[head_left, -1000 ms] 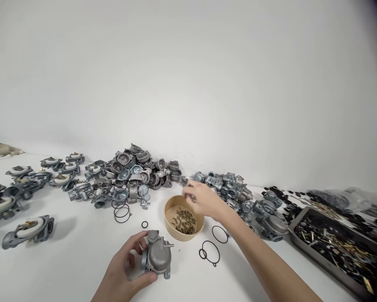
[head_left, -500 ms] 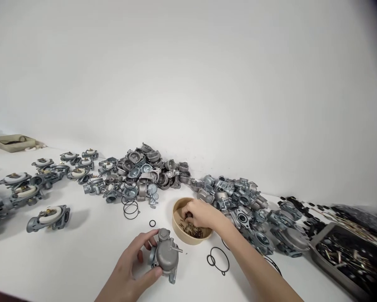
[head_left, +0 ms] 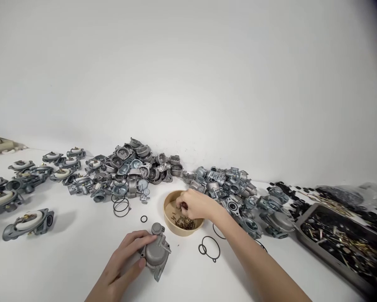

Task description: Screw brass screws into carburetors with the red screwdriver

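My left hand grips a grey metal carburetor from its left side, thumb below and fingers above, low over the white table. The carburetor's rounded bowl faces up and it leans a little. My right hand reaches into a round tan bowl, its fingers curled together above small brass-coloured screws. Whatever its fingertips pinch, if anything, is hidden. A small black O-ring lies left of the bowl. Larger black rubber rings lie to its right, near my right forearm.
Behind the bowl are heaps of metal carburetor covers and carburetor bodies. Several carburetors with white floats stand on the left. A metal tray of mixed small hardware sits at the right. More thin black rings lie left of centre.
The view has turned slightly right, so everything sits further left. The carburetor has tilted in my left hand, and its fingers lie closer along it. My right hand's fingers have risen slightly within the bowl.
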Motion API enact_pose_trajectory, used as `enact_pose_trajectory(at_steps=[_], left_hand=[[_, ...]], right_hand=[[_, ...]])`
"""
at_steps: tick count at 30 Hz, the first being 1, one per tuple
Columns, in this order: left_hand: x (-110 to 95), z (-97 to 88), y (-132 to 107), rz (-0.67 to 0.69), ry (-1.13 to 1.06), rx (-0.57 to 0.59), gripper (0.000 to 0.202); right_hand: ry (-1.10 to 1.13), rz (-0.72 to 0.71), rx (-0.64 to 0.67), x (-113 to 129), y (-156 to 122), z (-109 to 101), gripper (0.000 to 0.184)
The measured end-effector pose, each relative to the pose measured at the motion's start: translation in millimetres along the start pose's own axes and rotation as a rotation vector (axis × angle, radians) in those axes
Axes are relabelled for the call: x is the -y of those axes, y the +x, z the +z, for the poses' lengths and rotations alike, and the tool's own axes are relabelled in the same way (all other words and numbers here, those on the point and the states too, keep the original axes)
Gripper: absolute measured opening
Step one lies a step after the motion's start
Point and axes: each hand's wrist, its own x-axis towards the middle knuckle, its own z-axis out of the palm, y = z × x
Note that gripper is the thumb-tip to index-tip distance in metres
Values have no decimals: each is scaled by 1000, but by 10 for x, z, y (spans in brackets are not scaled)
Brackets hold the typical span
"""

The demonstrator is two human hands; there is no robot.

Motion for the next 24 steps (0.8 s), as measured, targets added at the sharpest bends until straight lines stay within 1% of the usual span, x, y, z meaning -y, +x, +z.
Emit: enact_pose_trajectory(at_steps=[4,6,9,11,14,19,24], left_hand=[[-3,-13,10,21,-15,13,52],[9,-16,16,31,-11,12,50],[46,-25,28,21,1,9,52],[70,-32,37,21,7,10,52],[78,-42,45,41,11,7,50],[62,-44,47,62,10,1,49],[82,-39,57,80,-18,-1,50]], right_hand=[[102,-107,-38,129,-104,-194,20],[203,-210,-47,239,-161,-271,22],[361,-384,-59,414,-216,-305,23],[391,-445,-24,511,-229,-284,21],[357,-461,49,607,-230,-245,20],[327,-411,138,651,-217,-234,18],[315,-381,165,629,-196,-221,17]])
